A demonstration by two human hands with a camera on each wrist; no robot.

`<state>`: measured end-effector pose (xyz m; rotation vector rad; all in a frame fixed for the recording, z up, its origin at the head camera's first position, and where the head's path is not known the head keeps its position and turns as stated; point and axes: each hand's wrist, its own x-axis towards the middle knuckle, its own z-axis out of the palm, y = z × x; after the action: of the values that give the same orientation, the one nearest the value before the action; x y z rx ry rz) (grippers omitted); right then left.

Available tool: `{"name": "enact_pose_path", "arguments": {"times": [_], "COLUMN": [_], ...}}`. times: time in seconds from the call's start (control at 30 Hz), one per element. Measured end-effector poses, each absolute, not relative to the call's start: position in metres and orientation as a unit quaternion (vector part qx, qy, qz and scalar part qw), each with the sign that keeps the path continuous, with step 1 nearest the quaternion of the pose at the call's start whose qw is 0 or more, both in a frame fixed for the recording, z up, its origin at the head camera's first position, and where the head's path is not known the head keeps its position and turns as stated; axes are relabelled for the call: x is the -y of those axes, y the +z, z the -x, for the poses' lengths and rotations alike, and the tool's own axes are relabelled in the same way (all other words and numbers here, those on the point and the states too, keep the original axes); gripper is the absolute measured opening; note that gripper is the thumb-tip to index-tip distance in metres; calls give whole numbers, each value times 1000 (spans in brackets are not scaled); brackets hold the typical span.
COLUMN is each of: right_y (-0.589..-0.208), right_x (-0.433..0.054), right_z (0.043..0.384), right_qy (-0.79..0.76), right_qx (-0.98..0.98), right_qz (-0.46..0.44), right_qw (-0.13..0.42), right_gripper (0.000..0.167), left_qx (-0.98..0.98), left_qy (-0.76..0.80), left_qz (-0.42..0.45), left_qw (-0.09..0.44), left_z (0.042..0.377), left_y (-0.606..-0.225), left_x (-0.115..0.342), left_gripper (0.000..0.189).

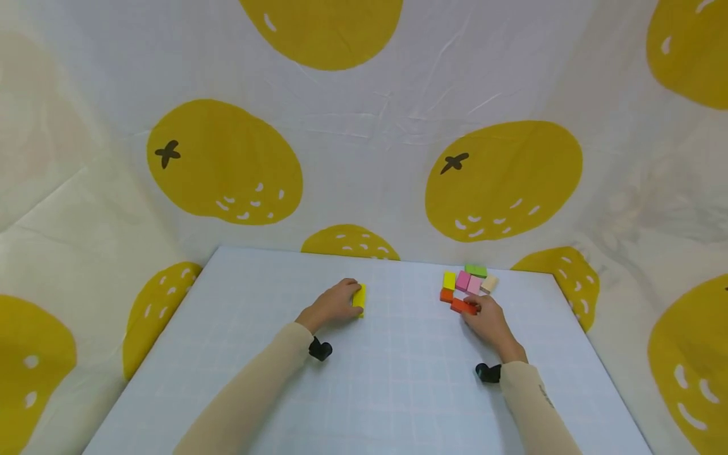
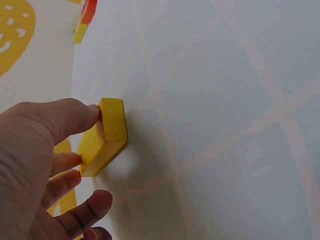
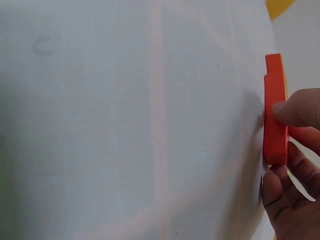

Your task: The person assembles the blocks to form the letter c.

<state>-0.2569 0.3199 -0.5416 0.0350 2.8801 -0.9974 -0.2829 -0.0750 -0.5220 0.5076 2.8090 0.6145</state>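
My left hand (image 1: 335, 302) holds a long yellow block (image 1: 359, 301) near the middle of the table. In the left wrist view, the thumb presses one end of that yellow block (image 2: 114, 120) and two fingertips meet its far end. Over to the right, my right hand (image 1: 488, 321) pinches a red-orange block (image 1: 462, 306) at the front of a small group of blocks. The right wrist view has the thumb on the broad face of this red-orange block (image 3: 275, 120), with fingers behind it.
Beyond the right hand are another orange block (image 1: 446, 295), a yellow block (image 1: 449, 280), two pink blocks (image 1: 463, 280), a green block (image 1: 476, 270) and a beige block (image 1: 489, 284). The white table (image 1: 398, 392) meets a fruit-print cloth (image 1: 364, 170) at its back edge.
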Motion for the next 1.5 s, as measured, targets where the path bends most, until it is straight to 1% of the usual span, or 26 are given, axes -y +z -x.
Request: {"name": "enact_pose_path", "arguments": {"times": [0.3,0.57,0.9,1.23,1.5], "right_y": [-536,-539,-537,-537,-537], "right_x": [-315,-299,-280,-255,-245], "right_z": [252,250,246,240,236], "right_qy": [-328,-315,-310,-309,-319], "right_qx": [-944,-948,-949,-947,-943], "right_qz": [5,29,55,70,83], "right_qw": [38,27,29,49,47], "right_gripper": [40,38,37,37,35], "left_qx": [-954,-957,-957,-955,-954], "left_qy": [217,208,199,202,210], "left_qz": [-176,-175,-181,-189,-191], "left_qw": [110,106,106,106,99], "left_z": [282,275,268,261,255], "left_y": [-519,-518,-517,-519,-524], "left_x": [81,94,108,127,129], "left_gripper": [63,63,64,66,65]}}
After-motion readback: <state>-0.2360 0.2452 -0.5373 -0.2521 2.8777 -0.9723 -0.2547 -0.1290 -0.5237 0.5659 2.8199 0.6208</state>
